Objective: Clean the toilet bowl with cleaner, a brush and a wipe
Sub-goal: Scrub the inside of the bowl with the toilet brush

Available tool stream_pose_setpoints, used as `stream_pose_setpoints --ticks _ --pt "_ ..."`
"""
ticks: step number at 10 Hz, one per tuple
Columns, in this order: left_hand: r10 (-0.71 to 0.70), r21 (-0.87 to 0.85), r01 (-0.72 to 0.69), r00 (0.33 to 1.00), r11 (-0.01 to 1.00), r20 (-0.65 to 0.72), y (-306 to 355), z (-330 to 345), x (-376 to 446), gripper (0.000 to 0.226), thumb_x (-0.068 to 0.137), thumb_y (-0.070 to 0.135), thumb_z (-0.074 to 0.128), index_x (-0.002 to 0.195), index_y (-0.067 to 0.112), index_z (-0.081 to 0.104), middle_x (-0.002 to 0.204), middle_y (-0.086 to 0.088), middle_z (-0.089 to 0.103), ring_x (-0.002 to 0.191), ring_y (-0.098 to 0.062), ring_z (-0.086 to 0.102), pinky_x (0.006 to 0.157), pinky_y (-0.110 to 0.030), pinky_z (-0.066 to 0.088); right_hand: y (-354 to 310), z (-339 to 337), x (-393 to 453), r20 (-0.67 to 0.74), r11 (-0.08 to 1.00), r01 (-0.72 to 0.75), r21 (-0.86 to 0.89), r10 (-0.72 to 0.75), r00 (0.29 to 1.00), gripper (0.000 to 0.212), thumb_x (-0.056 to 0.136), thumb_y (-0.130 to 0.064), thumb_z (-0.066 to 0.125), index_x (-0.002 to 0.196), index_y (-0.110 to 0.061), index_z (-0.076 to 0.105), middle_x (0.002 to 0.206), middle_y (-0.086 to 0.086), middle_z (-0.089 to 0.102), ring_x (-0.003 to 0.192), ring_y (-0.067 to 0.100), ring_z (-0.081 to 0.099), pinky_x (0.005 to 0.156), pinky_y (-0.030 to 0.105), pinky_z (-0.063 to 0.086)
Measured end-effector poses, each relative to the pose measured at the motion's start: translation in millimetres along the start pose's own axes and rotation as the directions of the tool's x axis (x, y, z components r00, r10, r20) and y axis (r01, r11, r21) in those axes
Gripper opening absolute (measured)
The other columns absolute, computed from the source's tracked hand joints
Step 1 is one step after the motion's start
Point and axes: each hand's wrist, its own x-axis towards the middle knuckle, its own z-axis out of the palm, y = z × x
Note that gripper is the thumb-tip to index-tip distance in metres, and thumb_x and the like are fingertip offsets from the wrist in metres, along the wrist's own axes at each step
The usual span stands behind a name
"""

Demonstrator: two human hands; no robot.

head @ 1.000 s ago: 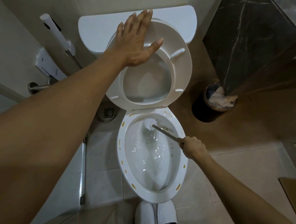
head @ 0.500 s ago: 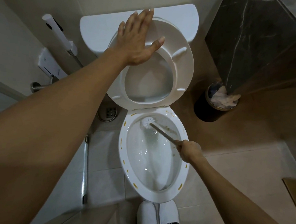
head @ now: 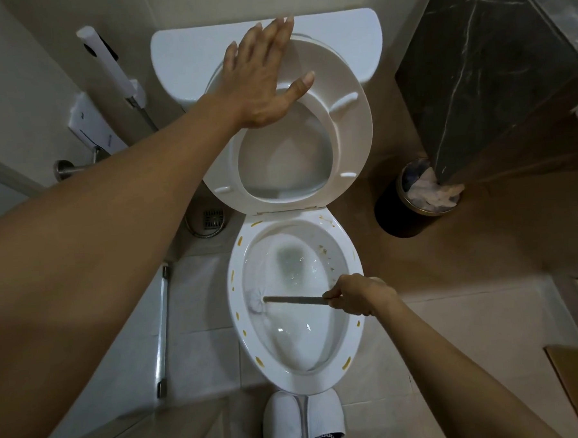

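Slippers [head: 303, 419], white, at the bowl's near end, where we stand. Toilet bowl [head: 352, 275] open below us, yellow streaks dotted around its rim. Our right hand [head: 360, 298] at the bowl's right edge, fingers curled round the brush [head: 285, 299] handle; white bristle head presses the inner left wall. Beyond, the raised seat [head: 352, 115] leans toward the tank [head: 338, 38]; our left hand [head: 263, 79] lies flat on it, fingers straight and spread. Bin [head: 401, 213] of crumpled paper, far right
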Motion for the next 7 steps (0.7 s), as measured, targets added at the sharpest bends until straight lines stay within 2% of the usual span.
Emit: stream_pose_setpoints --ticks 1,2,3,5,6,7 --pt "0.001 -0.001 -0.001 1.0 1.0 0.004 0 -1 0 0.079 0.092 0.064 0.023 0.152 0.02 -0.004 0.16 -0.004 -0.003 0.146 -0.027 -0.004 0.116 -0.052 0.0 -1 14 0 -0.057 0.999 0.034 0.041 -0.032 0.998 0.036 0.102 -0.028 0.041 0.136 -0.028 0.054 0.11 0.002 0.063 0.077 0.015 0.057 0.065 0.022 0.05" --pt "0.002 0.006 -0.002 1.0 1.0 -0.002 0 0 -1 0.079 0.092 0.064 0.022 0.152 0.02 -0.004 0.16 -0.004 -0.003 0.146 -0.027 -0.004 0.116 -0.051 0.0 4 13 -4 -0.007 0.994 0.004 0.105 -0.004 1.0 0.036 0.101 -0.03 0.043 0.136 -0.031 0.053 0.08 -0.008 0.055 0.054 0.008 0.046 0.041 0.014 0.036" --pt "0.003 -0.004 -0.003 1.0 1.0 -0.002 1 -1 -1 0.078 0.093 0.063 0.023 0.152 0.02 -0.004 0.16 -0.003 -0.003 0.146 -0.027 -0.004 0.116 -0.051 0.0 13 3 -9 0.027 0.996 -0.027 0.084 0.025 0.999 0.034 0.1 -0.029 0.046 0.132 -0.03 0.057 0.065 -0.01 0.047 0.047 0.008 0.042 0.037 0.014 0.033" --pt "-0.004 -0.014 0.004 1.0 1.0 -0.005 1 -1 -1 0.079 0.092 0.064 0.023 0.152 0.021 -0.003 0.16 -0.002 -0.002 0.146 -0.027 -0.003 0.116 -0.052 0.001 27 2 -11 0.007 0.989 -0.058 0.137 0.058 0.998 0.036 0.101 -0.028 0.043 0.135 -0.025 0.054 0.067 -0.007 0.046 0.048 0.01 0.04 0.039 0.017 0.034" --pt "-0.003 -0.013 0.003 1.0 1.0 0.001 0 -1 -1 0.079 0.092 0.065 0.023 0.152 0.021 -0.003 0.16 -0.003 -0.002 0.146 -0.027 -0.003 0.116 -0.052 0.0 29 4 -10 -0.111 0.997 -0.075 0.0 0.075 0.991 0.036 0.102 -0.029 0.036 0.133 -0.024 0.054 0.09 0.0 0.057 0.073 0.02 0.055 0.059 0.027 0.046" --pt "-0.003 -0.017 0.003 1.0 1.0 -0.001 1 -2 -1 0.078 0.093 0.064 0.024 0.152 0.02 -0.004 0.16 -0.002 -0.002 0.146 -0.026 -0.004 0.117 -0.052 0.0 35 9 0 -0.259 0.984 -0.173 0.035 0.177 0.95 0.037 0.1 -0.034 0.037 0.128 -0.019 0.056 0.11 0.009 0.061 0.096 0.029 0.061 0.074 0.035 0.05"
